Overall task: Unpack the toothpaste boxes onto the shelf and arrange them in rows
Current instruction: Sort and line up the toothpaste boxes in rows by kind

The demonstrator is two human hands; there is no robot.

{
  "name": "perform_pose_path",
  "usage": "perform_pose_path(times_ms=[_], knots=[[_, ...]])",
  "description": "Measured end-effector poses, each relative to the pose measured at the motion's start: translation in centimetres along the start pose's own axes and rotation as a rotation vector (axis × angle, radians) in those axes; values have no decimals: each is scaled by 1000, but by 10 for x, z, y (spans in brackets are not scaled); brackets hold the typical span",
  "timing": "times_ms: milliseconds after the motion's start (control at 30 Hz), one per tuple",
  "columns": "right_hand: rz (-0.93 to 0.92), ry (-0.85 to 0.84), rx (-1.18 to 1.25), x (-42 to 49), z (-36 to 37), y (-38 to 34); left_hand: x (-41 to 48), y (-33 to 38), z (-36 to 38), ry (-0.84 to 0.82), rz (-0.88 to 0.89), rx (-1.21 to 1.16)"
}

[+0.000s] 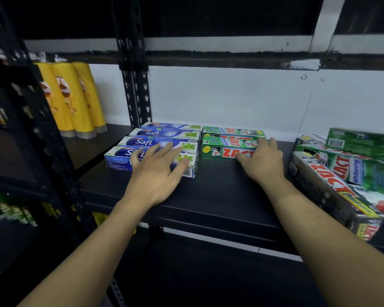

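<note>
**A:** The left grip (157, 173), how does it lie?

**B:** Flat and wide open, palm down. The fingers are straight and spread over the nearest of the blue Safi boxes (120, 159), and the fingertips reach the box behind it. It presses and clasps nothing.

**A:** And the right grip (262, 160)?

**B:** Also open. Its fingers lie fairly straight across the tops of the green Zact boxes (226, 151), and the thumb sits against the front face of the nearest one. It rests on them and does not lift any.

**A:** How do the boxes sit around the grips?

**B:** Under and beyond the left grip, four blue boxes lie side by side, long edges touching, running back toward the white wall. Under and beyond the right grip, three green boxes lie the same way. The two rows sit just beside each other, in the space between the grips.

**A:** Anything outside the grips?

**B:** To the outer side of the right grip there is a loose heap of green boxes (341, 173), tilted and overlapping, not in a row. Well out past the left grip, beyond a black upright post (135, 85), yellow bottles (73, 98) stand together. Both wrists hover over the bare front of the black shelf (208, 196).
</note>
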State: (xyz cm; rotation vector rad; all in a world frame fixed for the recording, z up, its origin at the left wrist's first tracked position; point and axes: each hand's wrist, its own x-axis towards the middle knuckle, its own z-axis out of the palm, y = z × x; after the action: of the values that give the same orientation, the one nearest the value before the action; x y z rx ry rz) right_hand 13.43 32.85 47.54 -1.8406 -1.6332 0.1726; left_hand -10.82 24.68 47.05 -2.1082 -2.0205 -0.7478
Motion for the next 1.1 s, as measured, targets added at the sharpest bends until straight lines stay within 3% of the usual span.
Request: perform_pose_path(times_ms=[400,1100], knots=[[169,91,291,1,-11,3,-2,1,-2,-2,-3,-8],[161,30,102,3,-8,-2,-2,2,-2,-10,-14,3]])
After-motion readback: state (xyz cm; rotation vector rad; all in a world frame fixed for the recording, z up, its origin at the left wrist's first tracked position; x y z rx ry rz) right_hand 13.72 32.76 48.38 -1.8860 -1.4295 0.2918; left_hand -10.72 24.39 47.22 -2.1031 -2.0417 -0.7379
